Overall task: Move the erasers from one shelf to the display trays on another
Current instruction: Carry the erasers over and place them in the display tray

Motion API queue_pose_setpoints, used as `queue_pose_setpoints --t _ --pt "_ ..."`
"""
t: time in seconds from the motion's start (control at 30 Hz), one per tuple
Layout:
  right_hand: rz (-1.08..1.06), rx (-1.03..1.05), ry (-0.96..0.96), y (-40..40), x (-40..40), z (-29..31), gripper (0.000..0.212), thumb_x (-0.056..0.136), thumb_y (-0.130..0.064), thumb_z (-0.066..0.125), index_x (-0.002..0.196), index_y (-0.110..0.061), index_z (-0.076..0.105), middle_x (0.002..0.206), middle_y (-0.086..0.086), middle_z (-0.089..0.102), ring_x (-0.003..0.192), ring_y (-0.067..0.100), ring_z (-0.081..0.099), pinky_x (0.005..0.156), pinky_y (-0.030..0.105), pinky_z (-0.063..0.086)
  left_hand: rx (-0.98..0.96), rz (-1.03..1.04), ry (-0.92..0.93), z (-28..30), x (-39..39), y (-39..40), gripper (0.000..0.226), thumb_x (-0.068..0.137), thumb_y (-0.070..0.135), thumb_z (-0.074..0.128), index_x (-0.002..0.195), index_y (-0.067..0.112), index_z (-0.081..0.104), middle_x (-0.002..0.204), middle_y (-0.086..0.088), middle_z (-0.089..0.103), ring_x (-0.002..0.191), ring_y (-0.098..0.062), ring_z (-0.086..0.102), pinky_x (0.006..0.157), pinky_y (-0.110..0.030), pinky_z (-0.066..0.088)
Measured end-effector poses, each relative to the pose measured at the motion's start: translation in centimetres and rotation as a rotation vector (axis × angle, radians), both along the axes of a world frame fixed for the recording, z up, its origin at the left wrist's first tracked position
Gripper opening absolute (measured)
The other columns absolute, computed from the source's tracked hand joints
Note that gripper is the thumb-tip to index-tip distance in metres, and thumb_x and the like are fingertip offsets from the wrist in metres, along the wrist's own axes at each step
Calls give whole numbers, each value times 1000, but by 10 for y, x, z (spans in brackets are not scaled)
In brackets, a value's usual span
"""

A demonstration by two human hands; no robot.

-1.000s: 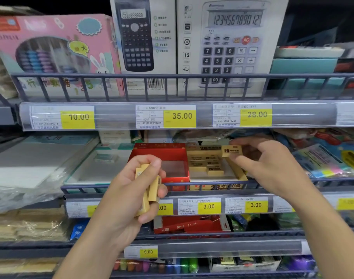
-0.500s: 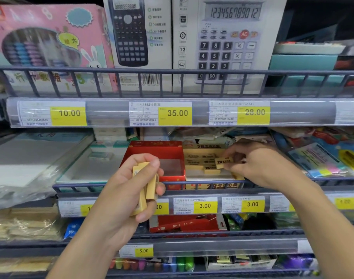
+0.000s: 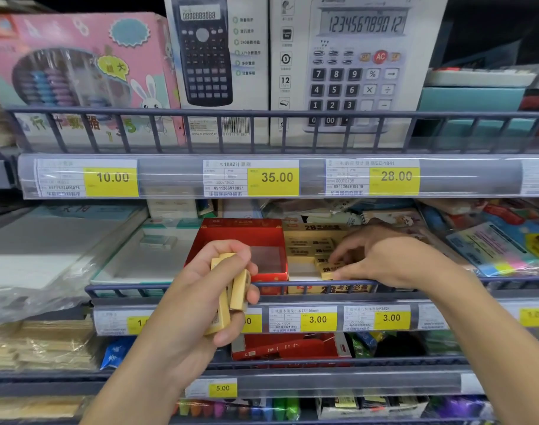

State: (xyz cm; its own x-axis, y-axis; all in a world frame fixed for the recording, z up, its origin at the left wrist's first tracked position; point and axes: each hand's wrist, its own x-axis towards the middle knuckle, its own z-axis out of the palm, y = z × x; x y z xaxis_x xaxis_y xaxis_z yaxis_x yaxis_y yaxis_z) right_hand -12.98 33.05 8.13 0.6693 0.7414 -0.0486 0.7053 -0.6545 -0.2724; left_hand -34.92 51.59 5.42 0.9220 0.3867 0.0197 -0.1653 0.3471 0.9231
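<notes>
Your left hand (image 3: 200, 302) in front of the shelf rail, fingers curled round a few yellow erasers (image 3: 228, 289) standing upright, your right hand (image 3: 381, 259) reaching into the yellow display tray (image 3: 302, 237), fingertips (image 3: 338, 275) pinching one eraser (image 3: 329, 269) at its front row, red tray (image 3: 240, 237) beside it.

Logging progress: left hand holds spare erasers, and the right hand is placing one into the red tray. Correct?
Not quite. The head view shows the right hand setting its eraser into the yellow tray, beside the red tray. The left hand does hold spare erasers.
</notes>
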Motion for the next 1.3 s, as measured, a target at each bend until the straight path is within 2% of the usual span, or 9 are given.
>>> queue_pose_setpoints --t 0.1,0.3,0.43,0.5,0.6,0.83,1.07,1.2,1.3 --pt "-5 -6 21 2 1 -2 32 77 -55 78 103 -40 69 92 -22 63 78 -2 58 60 13 41 -14 -6 3 0 1 -1 12 82 29 76 91 21 73 84 -7 65 60 -17 59 29 -17 29" --pt "-31 -48 -10 0 -6 9 36 75 -62 76 103 -43 63 98 -23 63 88 2 61 74 22 52 -49 7 0 2 2 -3 19 79 31 78 93 19 74 84 -9 66 60 -18 60 28 -17 29" --pt "-6 387 -183 0 -48 16 23 80 -67 62 95 -50 63 83 -26 67 76 -9 61 56 9 41 -54 27 -5 1 1 -5 20 81 34 74 95 20 76 84 -9 67 59 -18 61 28 -17 29" --pt "209 594 -29 12 -81 14 26 81 -64 61 102 -50 67 93 -25 67 85 -4 62 67 9 46 -43 30 6 0 2 -5 21 84 36 72 97 19 75 83 -9 66 54 -17 59 28 -17 30" --pt "426 585 118 33 -115 5 34 86 -53 66 119 -46 66 108 -17 56 91 11 59 72 17 48 -26 34 24 1 1 -5 32 82 44 72 100 18 74 71 -6 57 40 -15 45 27 -18 30" --pt "428 681 31 47 -129 -2 21 82 -38 79 96 -31 65 106 -14 54 97 12 57 75 13 41 -15 58 -3 6 -10 -3 39 84 52 69 100 17 72 69 -16 61 41 -18 57 27 -20 35" --pt "424 847 254 52 -136 -6 29 74 -31 86 91 -31 62 95 -4 59 73 18 56 67 40 51 -59 114 -4 5 -18 2 35 86 53 68 99 21 75 76 -13 68 58 -26 69 28 -23 39" --pt "389 1044 366 51 -127 -11 24 74 -21 84 91 -26 68 98 -6 60 80 16 63 70 22 51 0 113 18 5 -21 4 34 77 52 74 97 24 75 81 -13 72 58 -22 70 27 -22 37" --pt "403 1107 406 51 -122 -21 22 77 -13 82 94 -18 68 102 -3 59 87 18 64 76 21 51 43 44 8 4 -23 4 31 73 40 89 94 23 73 78 -18 70 54 -20 69 26 -19 34"
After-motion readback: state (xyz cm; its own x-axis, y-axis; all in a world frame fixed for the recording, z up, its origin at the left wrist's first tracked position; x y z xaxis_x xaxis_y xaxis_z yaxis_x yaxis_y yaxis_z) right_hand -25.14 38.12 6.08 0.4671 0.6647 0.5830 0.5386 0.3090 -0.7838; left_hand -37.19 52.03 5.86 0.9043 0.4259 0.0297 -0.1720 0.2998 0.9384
